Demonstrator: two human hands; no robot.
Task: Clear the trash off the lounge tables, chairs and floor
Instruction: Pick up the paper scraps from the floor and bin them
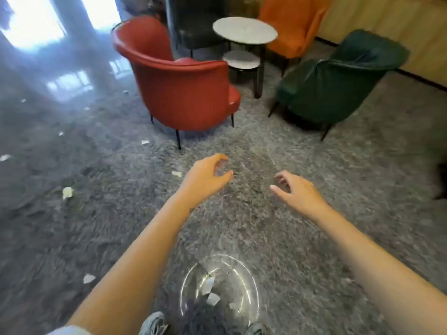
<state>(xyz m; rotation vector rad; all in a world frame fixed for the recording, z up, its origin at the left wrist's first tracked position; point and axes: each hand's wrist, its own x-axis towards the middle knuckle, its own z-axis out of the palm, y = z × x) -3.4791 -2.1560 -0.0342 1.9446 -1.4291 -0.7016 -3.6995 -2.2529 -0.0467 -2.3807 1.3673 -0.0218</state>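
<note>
Right, left hand (pixel 205 176) and right hand (pixel 296 191) hover loosely curled, empty; clear bin (pixel 249 281) sits at my feet for paper scraps (pixel 67 192).

- The floor (pixel 242 146) is laid in speckled grey stone, polished, with glossy glare at the far left.
- The red chair (pixel 183 93) is covered in a smooth, leather-like material with a soft sheen, and is carried on thin dark metal legs.
- The green chair (pixel 338 85) is upholstered in matt, creased, velvet-like cloth.
- The orange chair (pixel 290 25) is clad in matt cloth.
- The counter (pixel 244 30) is topped with a smooth, pale, stone-like slab.
- The bin (pixel 249 279) is made of clear, glossy plastic.
- The scraps (pixel 67 192) are of crumpled white paper.
</note>
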